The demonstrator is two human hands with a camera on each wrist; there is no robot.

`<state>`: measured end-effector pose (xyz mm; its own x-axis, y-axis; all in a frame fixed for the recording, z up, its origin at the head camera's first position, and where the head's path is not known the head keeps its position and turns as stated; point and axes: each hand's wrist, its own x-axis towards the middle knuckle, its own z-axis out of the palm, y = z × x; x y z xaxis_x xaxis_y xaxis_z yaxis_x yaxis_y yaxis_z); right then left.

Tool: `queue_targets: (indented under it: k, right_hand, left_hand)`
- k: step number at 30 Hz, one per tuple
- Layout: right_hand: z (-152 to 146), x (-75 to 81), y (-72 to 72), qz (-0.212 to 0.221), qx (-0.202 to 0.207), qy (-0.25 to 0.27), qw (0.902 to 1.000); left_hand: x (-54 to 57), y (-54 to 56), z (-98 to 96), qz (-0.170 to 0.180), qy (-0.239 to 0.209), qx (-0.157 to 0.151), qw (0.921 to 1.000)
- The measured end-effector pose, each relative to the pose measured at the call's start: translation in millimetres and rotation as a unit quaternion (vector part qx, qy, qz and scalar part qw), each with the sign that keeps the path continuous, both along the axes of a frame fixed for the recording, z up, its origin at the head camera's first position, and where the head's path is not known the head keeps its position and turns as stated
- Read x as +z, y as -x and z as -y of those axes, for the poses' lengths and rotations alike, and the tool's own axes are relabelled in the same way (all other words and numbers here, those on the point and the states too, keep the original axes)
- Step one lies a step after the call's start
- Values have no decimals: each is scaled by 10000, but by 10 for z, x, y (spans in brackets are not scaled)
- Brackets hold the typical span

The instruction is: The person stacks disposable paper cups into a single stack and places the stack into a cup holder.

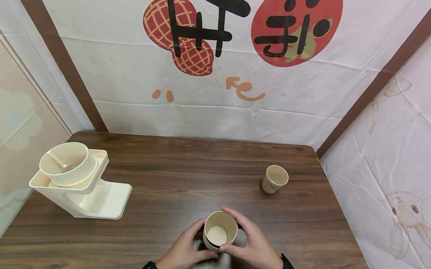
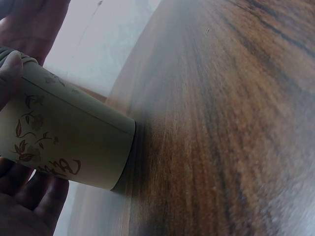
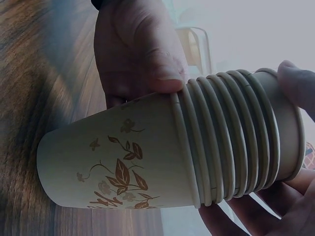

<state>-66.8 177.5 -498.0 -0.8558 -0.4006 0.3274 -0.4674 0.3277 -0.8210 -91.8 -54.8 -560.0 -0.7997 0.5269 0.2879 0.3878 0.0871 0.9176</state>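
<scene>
A stack of beige paper cups (image 3: 123, 152) with brown leaf prints stands upright, its base on the wooden table (image 2: 216, 118). In the head view the stack is at the front middle, and I look down into its top cup (image 1: 225, 223). My left hand (image 1: 184, 251) grips the stack from the left, its thumb at the lowest rim in the right wrist view. My right hand (image 1: 255, 248) holds the top cup, thumb on one side and fingers on the other. That cup sits higher than the tightly nested rims (image 3: 231, 132) below it.
A single paper cup (image 1: 269, 185) stands upright at the back right. On the left is a cream stand (image 1: 111, 200) bearing a round tub (image 1: 68, 176) with a bar inside. Printed cloth (image 1: 199, 119) hangs behind the table and along both sides.
</scene>
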Motion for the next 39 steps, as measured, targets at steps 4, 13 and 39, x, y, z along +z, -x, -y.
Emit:
queue_targets:
  k: [4, 13, 39]
  right_hand:
    - [3, -1, -8, 165, -18, -5, 9999]
    - [1, -17, -3, 212, -6, -37, 9998]
    - [-16, -74, 8, 29, 70, -82, 9999]
  left_hand:
    - [-1, 4, 0, 132, 84, 4, 9999]
    - [3, 9, -1, 166, 120, 28, 9998]
    - [5, 11, 3, 331, 135, -1, 9994]
